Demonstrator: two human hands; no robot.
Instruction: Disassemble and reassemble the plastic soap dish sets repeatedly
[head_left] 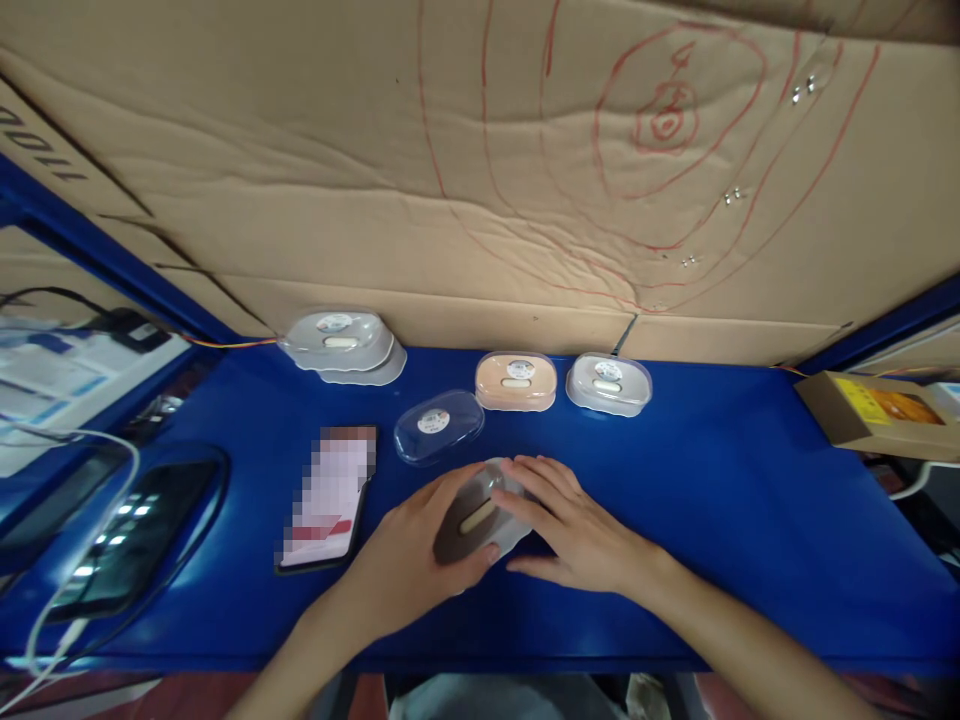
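A grey oval box [480, 530] with a cream bar on its top is tilted near the front of the blue table. My left hand [409, 545] is closed around its left side, fingers along the far edge and thumb on the near edge. My right hand [574, 530] lies over the right end with fingers spread; its fingertips touch the top, and its thumb is apart from the box. A clear oval lid [457, 420] with a round sticker lies just behind my hands. The underside of the box is hidden.
Behind stand a peach box [516, 393], a light grey box [626, 388] and stacked grey boxes [352, 357], all with clear lids. A phone [326, 500] lies left, a dark tablet [142, 535] with cables farther left. A cardboard wall [360, 150] closes the back; a carton [847, 415] stands right.
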